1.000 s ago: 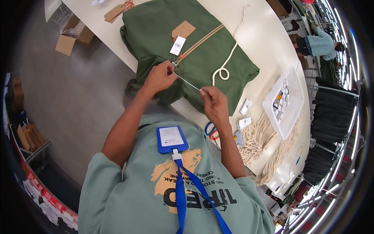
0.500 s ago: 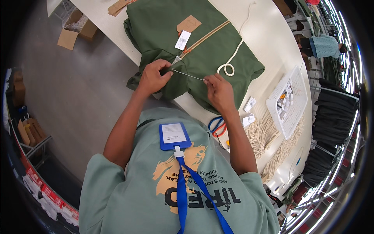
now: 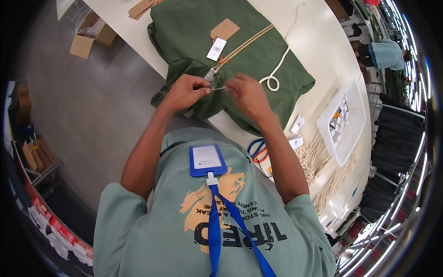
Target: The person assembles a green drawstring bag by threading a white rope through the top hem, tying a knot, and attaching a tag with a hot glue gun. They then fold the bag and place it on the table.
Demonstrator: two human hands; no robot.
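Observation:
A dark green garment point(image 3: 251, 55) with a zip point(image 3: 244, 45) lies on the table in front of me. My left hand point(image 3: 187, 92) pinches its gathered edge just below the zip's near end. From beside those fingertips a thin silvery metal rod point(image 3: 218, 88) runs across to my right hand point(image 3: 248, 96), whose closed fingers are slightly blurred around its other end. Whether the rod's tip sits inside the fabric is hidden. A brown card tag point(image 3: 224, 29) and a white tag point(image 3: 216, 49) hang by the zip. Right of the hands, a cream cord point(image 3: 273, 83) lies looped on the garment.
A white perforated basket point(image 3: 342, 122) of small items stands at the right on the table point(image 3: 318, 51), beside bundled cream cords point(image 3: 318, 161). Scissors with orange and blue handles point(image 3: 258, 150) lie near my right forearm. An opened cardboard box point(image 3: 94, 34) stands at the far left.
My right hand has moved left and slightly up, close to my left hand. Less of the metal rod shows between them now. The left hand has stayed almost in place.

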